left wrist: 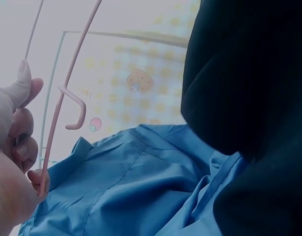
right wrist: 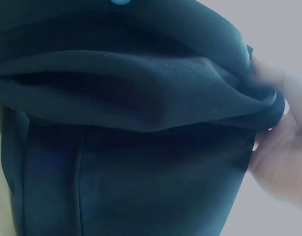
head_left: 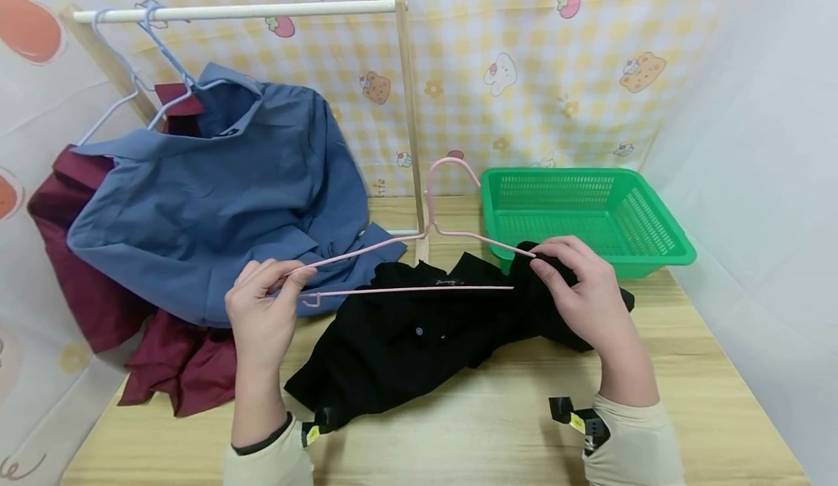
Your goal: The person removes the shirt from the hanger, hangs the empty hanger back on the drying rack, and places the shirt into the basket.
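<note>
A pink hanger (head_left: 366, 249) is held up between both hands, its hook pointing away. My left hand (head_left: 265, 308) pinches the hanger's left shoulder; in the left wrist view the fingers (left wrist: 24, 123) curl round the thin rod, near a small side hook. The right end of the hanger runs into a black shirt (head_left: 406, 348), with buttons down its front. There my right hand (head_left: 585, 297) pinches the hanger and the shirt's shoulder together. In the right wrist view the black cloth (right wrist: 141, 167) hangs in folds from the thumb and fingers. The shirt's left part drapes loosely below the hanger's bar.
At the left stands a rack with a white rail (head_left: 262, 12) and wooden posts. A blue shirt (head_left: 222, 180) and a maroon shirt (head_left: 72, 180) hang there on light blue hangers (head_left: 164, 53). Behind my right hand sits a green basket (head_left: 681, 253) on the wooden table (head_left: 707, 413).
</note>
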The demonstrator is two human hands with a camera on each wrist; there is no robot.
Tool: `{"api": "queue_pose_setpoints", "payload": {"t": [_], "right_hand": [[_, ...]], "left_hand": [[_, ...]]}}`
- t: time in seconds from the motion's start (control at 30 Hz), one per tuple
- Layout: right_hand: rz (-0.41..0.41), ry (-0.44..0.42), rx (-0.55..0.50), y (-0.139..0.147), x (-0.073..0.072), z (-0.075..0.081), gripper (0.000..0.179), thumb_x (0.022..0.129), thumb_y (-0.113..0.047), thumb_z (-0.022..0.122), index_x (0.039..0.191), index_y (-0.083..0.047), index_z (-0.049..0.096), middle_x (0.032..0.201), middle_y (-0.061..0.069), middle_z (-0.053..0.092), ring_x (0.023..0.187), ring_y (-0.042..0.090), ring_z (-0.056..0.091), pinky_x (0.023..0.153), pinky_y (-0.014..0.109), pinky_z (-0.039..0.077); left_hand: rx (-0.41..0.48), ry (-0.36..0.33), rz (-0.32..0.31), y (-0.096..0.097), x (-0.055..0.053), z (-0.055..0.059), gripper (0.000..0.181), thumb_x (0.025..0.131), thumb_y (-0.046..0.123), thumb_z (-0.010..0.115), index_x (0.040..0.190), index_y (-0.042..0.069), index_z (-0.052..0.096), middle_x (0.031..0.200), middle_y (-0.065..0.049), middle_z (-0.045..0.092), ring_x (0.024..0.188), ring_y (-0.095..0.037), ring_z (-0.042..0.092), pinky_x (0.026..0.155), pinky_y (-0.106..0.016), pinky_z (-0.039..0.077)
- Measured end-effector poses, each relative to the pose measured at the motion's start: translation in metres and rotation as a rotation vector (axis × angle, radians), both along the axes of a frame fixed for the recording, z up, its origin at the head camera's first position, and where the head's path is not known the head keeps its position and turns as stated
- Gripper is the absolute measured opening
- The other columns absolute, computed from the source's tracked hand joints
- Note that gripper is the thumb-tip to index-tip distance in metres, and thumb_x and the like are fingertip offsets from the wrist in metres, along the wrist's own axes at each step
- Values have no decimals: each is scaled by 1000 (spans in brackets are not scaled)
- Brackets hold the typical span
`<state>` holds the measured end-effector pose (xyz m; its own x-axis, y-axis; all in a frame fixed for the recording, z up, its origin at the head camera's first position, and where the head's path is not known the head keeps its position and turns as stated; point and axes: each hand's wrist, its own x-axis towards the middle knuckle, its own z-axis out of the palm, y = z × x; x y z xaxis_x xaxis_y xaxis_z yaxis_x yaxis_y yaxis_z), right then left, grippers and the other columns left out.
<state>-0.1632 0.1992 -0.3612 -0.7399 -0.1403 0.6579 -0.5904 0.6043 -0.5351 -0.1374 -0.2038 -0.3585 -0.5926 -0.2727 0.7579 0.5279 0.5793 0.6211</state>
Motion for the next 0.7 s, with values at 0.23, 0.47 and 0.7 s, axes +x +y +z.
{"api": "queue_pose_setpoints", "payload": {"t": [0.23, 0.47, 0.7], "right_hand": [[-21, -19, 0, 5, -1, -2, 15, 96, 0, 75, 111, -5, 77, 112, 7, 74, 110, -4, 60, 97, 7, 41], [-67, -20, 27, 15, -2, -7, 16, 96, -1, 75, 111, -7, 78, 110, 8, 75, 108, 1, 62, 98, 5, 39], [-115, -120, 72, 22, -1, -6, 14, 99, -6, 74, 113, -6, 77, 112, 14, 76, 109, 33, 69, 96, 23, 47]], "left_hand": [[27, 12, 0, -8, 4, 4, 12, 79, -15, 83, 79, -5, 77, 63, 3, 53, 68, -7, 33, 66, -21, 24], [11, 45, 24, -28, 6, 3, 11, 78, -13, 85, 80, -5, 78, 61, 8, 51, 68, -3, 34, 71, -21, 24], [19, 43, 26, -40, 9, 3, 9, 80, -12, 85, 81, -6, 78, 66, 21, 54, 69, -2, 39, 75, -21, 24]]}}
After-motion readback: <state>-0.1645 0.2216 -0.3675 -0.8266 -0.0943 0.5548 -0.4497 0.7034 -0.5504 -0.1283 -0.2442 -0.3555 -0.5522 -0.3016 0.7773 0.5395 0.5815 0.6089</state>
